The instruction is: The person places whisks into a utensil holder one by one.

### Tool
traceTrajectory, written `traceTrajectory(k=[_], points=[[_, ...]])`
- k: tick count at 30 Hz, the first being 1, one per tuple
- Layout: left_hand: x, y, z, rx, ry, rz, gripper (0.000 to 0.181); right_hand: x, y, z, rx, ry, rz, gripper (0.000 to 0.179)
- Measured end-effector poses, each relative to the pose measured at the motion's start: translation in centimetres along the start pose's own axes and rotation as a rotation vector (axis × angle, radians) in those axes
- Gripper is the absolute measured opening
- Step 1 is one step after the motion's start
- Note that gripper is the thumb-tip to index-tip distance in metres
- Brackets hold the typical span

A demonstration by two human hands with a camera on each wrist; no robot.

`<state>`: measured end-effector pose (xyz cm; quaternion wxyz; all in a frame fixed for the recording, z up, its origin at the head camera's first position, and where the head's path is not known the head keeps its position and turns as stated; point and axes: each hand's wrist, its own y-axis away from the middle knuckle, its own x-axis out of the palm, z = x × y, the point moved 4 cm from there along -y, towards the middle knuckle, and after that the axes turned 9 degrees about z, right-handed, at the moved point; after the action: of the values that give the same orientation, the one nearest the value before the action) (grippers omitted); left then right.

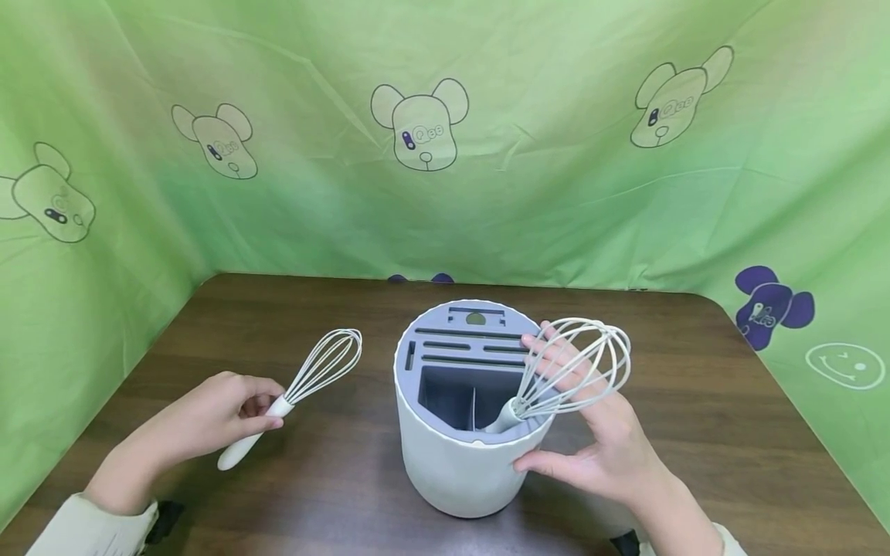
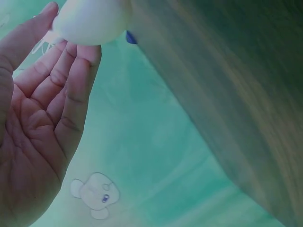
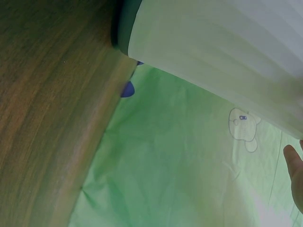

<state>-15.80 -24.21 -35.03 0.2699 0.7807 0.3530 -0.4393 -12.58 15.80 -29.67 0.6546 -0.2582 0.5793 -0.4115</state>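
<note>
My left hand (image 1: pixel 232 413) pinches the white handle of a small whisk (image 1: pixel 324 369) between thumb and fingers. The wire loops point up and to the right, left of the holder. In the left wrist view, the whisk's rounded handle end (image 2: pixel 92 21) looms large above the palm. A round white utensil holder (image 1: pixel 462 471) with a grey slotted top stands upright on the table. From its front compartment, a larger whisk (image 1: pixel 580 367) leans out to the right, its loops over my right hand (image 1: pixel 601 432). That hand rests along the holder's right side, fingers extended, thumb at the front.
The brown wooden table (image 1: pixel 695 432) carries the holder near its middle. A green cloth (image 1: pixel 528 208) printed with bear-like heads hangs behind and along both sides. The holder's top has several narrow slots and a divided compartment at the front.
</note>
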Motion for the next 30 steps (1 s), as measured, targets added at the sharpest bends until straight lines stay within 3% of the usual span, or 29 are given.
traceTrajectory(k=[9, 21, 30], points=[[-0.5, 0.1, -1.3, -0.022, -0.003, -0.012, 0.014, 0.0, -0.1, 0.0, -0.010, -0.003, -0.006, 0.079], [-1.0, 0.2, -2.6, 0.086, 0.027, -0.073, 0.014, -0.1, -0.1, 0.1, -0.010, -0.004, -0.008, 0.078], [-1.3, 0.0, -3.4, 0.159, 0.100, -0.095, 0.018, -0.1, -0.2, 0.2, -0.020, -0.006, -0.007, 0.078]])
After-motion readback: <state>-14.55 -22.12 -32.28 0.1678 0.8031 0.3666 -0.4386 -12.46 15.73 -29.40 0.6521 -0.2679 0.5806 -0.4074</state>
